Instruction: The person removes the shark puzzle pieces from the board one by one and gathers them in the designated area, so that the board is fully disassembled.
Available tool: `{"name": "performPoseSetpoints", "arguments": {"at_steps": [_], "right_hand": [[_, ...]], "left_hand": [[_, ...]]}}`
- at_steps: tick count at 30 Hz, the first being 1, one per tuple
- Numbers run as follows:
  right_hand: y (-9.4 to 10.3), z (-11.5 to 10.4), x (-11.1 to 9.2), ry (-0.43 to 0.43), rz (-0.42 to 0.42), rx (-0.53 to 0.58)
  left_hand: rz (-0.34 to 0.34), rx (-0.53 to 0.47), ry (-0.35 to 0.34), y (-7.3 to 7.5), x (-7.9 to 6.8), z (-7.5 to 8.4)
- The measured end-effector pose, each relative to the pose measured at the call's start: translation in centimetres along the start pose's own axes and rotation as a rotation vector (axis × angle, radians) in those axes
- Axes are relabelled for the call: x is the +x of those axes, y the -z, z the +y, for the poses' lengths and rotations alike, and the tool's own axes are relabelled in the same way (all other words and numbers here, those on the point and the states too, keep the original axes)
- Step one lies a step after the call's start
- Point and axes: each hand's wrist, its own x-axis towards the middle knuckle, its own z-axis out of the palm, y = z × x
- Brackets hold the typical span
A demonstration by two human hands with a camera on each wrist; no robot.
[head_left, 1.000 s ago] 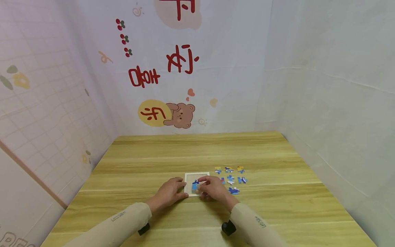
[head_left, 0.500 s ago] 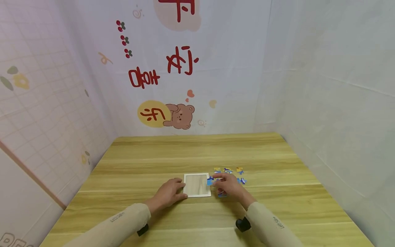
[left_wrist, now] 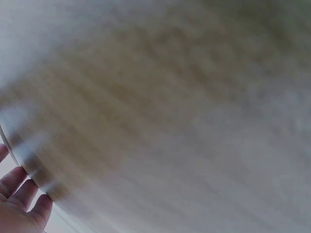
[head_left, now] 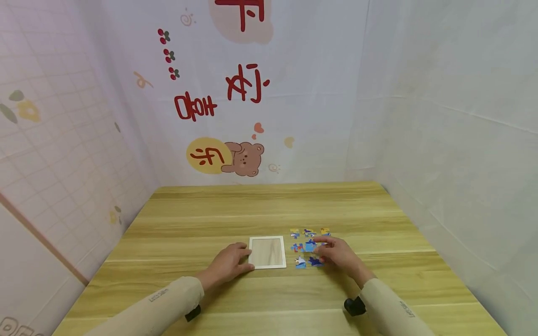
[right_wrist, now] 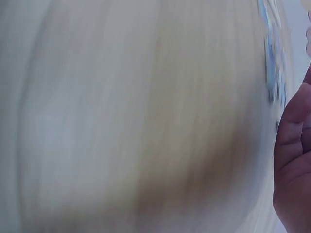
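Note:
A square white puzzle frame [head_left: 283, 254] lies flat on the table with a bare inside. My left hand [head_left: 229, 262] rests at its left edge, fingers extended and touching the border; the left wrist view shows the same hand [left_wrist: 23, 204] at the lower left. To the right of the frame, my right hand [head_left: 339, 255] pinches a blue jigsaw piece [head_left: 310, 246] between thumb and fingers, above the other loose pieces. In the right wrist view the right hand [right_wrist: 294, 160] shows only in part at the edge, and the held piece cannot be made out.
Loose jigsaw pieces are laid out in rows right of the frame: yellow-and-blue ones [head_left: 325, 232] at the back, a red-and-blue one [head_left: 297, 248] in the middle, blue ones [head_left: 300, 262] in front. A wooden table [head_left: 189, 214] meets white cloth walls [head_left: 315, 116].
My right hand has carried the blue jigsaw piece from over the puzzle frame rightward to the loose pieces. The left hand has stayed at the frame's left edge.

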Motion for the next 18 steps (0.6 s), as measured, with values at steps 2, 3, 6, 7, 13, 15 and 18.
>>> {"name": "performPoseSetpoints", "arguments": {"at_steps": [2,3,6,7,13,15,18], "right_hand": [[0.9,0.4,-0.2,-0.010,0.006,0.000],[1.3,0.6,-0.3,-0.012,0.008,0.000],[2.6,1.0,-0.6,-0.017,0.009,0.008],[3.0,1.2,-0.8,-0.016,0.006,0.011],[4.8,1.8,-1.9,-0.026,-0.037,-0.006],[5.2,2.1,-2.1,-0.034,-0.054,-0.009],[5.6,2.5,-2.4,-0.043,-0.080,0.002]], "left_hand": [[0.001,-0.001,-0.003,0.0,0.0,0.0],[0.000,-0.001,-0.004,0.0,0.0,0.0],[-0.002,-0.003,-0.004,0.0,0.0,0.0],[-0.003,-0.002,-0.004,0.0,0.0,-0.1],[-0.002,0.001,0.002,-0.1,0.0,-0.1],[-0.002,0.001,0.002,-0.1,0.0,-0.2],[-0.002,0.001,0.001,-0.2,0.0,-0.2]]}}
